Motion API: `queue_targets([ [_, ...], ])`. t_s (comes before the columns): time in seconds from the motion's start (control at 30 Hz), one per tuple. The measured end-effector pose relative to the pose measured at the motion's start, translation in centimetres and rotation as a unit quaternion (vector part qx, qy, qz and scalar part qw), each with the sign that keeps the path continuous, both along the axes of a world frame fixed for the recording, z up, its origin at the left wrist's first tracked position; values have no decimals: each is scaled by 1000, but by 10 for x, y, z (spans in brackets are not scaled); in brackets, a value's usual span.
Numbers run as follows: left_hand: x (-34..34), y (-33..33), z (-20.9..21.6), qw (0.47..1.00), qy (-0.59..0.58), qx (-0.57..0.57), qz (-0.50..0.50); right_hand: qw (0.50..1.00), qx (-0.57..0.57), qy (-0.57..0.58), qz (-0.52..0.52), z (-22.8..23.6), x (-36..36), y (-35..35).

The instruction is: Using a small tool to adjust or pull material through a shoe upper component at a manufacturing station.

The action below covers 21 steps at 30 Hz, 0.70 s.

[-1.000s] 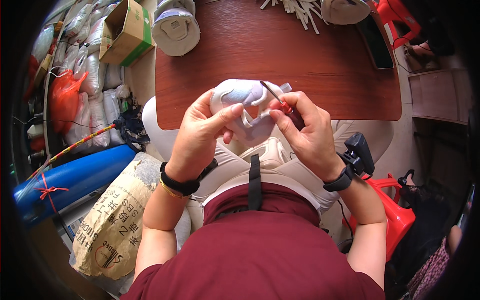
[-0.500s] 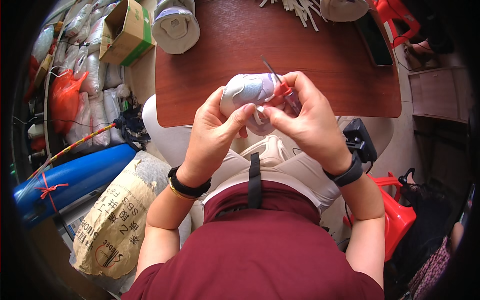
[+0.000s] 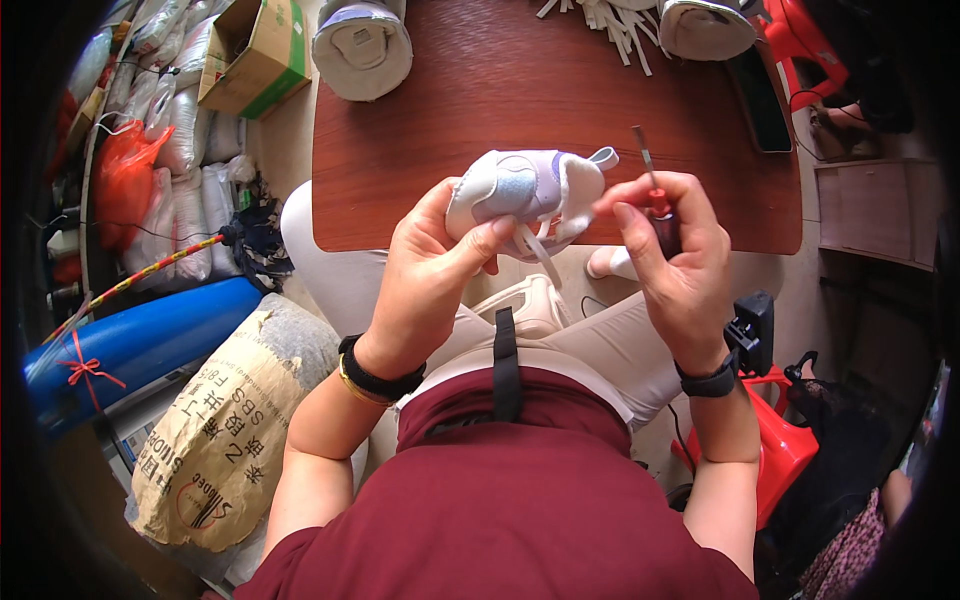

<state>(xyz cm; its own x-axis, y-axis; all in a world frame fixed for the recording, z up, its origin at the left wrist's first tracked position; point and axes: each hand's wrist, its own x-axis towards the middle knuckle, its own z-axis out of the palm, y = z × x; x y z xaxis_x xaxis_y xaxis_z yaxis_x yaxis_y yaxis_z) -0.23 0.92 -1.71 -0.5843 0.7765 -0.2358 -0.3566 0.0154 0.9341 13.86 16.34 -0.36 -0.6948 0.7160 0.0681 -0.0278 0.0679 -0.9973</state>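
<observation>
A small shoe upper (image 3: 515, 185), white with pale blue and lilac panels, is in my left hand (image 3: 435, 250), thumb on its near side and fingers behind. Its heel loop points right. From its opening a white strip (image 3: 542, 258) hangs down over my lap. To the right of the upper and apart from it, my right hand (image 3: 685, 260) closes round a screwdriver-like tool (image 3: 659, 203) with a red and dark handle. The tool's thin metal shaft points up and away. My right fingertips come near the heel without clearly touching it.
The reddish-brown table (image 3: 480, 95) bears rolled shoe uppers (image 3: 365, 65) at far left, more uppers (image 3: 705, 30) at far right, loose white strips (image 3: 615, 30) and a dark flat object (image 3: 760, 100). A paper sack (image 3: 230, 430), blue cylinder (image 3: 150, 325) and red stool (image 3: 770, 450) flank me.
My right hand has moved right, off the shoe upper, with the tool still in it. The white strip, formerly between my fingers, now hangs freely. My left hand keeps its hold.
</observation>
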Motion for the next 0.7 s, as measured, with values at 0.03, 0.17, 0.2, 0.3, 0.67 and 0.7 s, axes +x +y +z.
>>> queue_targets([
  [0.03, 2, -1, -1, 1000, 8, 6, 3, 998, 18, -41, 34, -3, 0, 2],
  [0.17, 10, -1, 1, 999, 41, 31, 10, 978, 175, -94, 71, -11, -4, 0],
  [0.2, 14, 0, 2, 999, 40, 31, 9, 966, 232, -87, 68, -12, -5, 0],
  [0.3, 18, 3, -1, 975, 203, 84, 37, 961, 236, -80, 118, -6, -6, 1],
  [0.67, -13, -15, -7, 993, -10, -7, -116, 938, 298, 33, 173, -38, -1, 10],
  [0.7, -13, -16, -5, 993, -10, -9, -113, 934, 319, 48, 155, -44, -1, 7],
])
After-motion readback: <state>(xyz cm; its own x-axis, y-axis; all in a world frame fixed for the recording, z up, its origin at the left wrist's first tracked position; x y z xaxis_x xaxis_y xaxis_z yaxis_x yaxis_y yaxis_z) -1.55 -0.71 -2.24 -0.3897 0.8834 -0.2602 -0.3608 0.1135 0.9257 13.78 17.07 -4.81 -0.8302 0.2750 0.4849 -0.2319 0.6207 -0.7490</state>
